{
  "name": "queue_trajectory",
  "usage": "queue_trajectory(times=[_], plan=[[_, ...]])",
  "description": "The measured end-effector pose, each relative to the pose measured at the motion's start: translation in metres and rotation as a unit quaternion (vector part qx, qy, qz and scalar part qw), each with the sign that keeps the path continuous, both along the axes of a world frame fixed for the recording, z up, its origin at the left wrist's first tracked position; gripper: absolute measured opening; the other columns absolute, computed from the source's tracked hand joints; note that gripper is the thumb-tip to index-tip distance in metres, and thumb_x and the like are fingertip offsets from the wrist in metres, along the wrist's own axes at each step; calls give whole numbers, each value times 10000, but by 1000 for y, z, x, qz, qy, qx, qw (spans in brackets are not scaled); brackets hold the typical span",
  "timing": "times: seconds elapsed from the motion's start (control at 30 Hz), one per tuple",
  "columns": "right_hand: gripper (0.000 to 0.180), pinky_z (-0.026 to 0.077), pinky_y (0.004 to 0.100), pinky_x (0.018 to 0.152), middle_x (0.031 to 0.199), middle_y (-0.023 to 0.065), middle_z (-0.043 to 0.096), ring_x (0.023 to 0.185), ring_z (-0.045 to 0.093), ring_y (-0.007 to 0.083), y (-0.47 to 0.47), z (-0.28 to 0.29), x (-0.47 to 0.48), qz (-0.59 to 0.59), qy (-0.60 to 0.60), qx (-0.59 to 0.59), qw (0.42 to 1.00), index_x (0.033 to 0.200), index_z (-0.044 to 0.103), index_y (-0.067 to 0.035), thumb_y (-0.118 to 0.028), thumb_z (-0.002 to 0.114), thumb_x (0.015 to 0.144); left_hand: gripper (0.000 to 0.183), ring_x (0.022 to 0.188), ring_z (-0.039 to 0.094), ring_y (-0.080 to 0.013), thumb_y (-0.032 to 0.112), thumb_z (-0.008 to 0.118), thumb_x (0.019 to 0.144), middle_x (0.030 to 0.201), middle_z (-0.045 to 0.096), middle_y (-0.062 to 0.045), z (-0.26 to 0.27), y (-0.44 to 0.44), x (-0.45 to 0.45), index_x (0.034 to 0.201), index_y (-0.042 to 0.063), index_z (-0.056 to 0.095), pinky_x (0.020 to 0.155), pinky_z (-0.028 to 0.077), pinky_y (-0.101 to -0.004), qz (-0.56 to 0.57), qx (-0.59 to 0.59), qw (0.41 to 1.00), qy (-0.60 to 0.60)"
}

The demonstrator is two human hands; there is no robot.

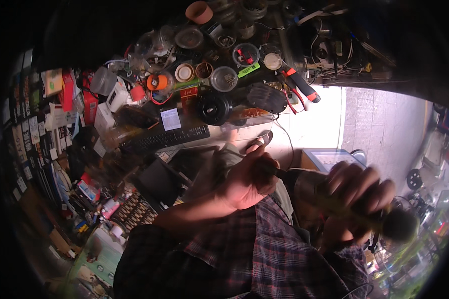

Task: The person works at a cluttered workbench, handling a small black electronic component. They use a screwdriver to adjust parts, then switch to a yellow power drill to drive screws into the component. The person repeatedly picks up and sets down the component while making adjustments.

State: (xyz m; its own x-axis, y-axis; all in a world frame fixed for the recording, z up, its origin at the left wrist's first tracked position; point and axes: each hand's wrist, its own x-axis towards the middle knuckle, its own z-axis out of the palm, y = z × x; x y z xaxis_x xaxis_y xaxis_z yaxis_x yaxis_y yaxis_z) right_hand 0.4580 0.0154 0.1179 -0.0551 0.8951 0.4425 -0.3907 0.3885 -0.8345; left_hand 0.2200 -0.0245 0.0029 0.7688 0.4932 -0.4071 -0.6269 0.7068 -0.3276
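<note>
My left hand (pixel 239 183) is raised in front of my lap, its fingers curled round a small dark rounded object (pixel 263 172). Blur and shadow hide what that object is. To the right, my right hand (pixel 359 190) grips a dark hand tool (pixel 400 226) with a thick rounded butt end. A thin shaft appears to run from the tool's side towards the object in my left hand; whether it touches is hard to make out. Both hands are above the plaid shirt (pixel 273 243), apart from the workbench.
Across the cluttered bench lie a black keyboard (pixel 168 138), a round black part (pixel 214 108), red-handled pliers (pixel 297 97), an orange-and-black tool handle (pixel 303 85) and clear plastic tubs (pixel 223 79). Stacked boxes (pixel 33 130) line the left. Below the right end, a glass-topped case (pixel 331 159) stands on the floor.
</note>
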Motion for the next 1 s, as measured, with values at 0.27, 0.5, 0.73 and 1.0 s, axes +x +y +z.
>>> queue_trajectory(times=[0.27, 0.5, 0.73, 1.0], plan=[[481, 490, 501, 961, 1078, 84, 592, 1013, 589, 292, 53, 31, -38, 74, -32, 7, 997, 1162, 603, -94, -381, 866, 879, 805, 964, 722, -236, 659, 404, 1124, 1088, 730, -190, -25, 7, -37, 1566, -6, 511, 869, 562, -335, -95, 303, 947, 42], [595, 536, 612, 1041, 1158, 249, 615, 1085, 658, 418, 119, -24, -75, -8, -164, 105, 981, 1347, 539, -1, -431, 677, 960, 210, 1017, 735, -175, 215, 692, 1095, 1070, 767, -97, -219, -140, -156, 1175, 21, 684, 913, 587, -329, -289, 356, 598, 658], [621, 585, 582, 981, 1100, 220, 666, 1039, 698, 382, 149, -48, -97, -5, -241, 112, 964, 1322, 561, -5, -488, 724, 968, 310, 1020, 790, -329, 294, 706, 1040, 1048, 797, -195, -285, -226, -252, 1116, -6, 724, 866, 601, -422, -348, 224, 532, 739], [436, 603, 384, 857, 1076, 159, 778, 974, 748, 290, 154, -47, -112, -47, -302, 88, 948, 1121, 680, -25, -339, 745, 826, 241, 982, 793, -311, 254, 705, 1056, 1010, 795, -175, -261, -188, -231, 1130, 25, 709, 820, 607, -403, -295, 270, 570, 717]])
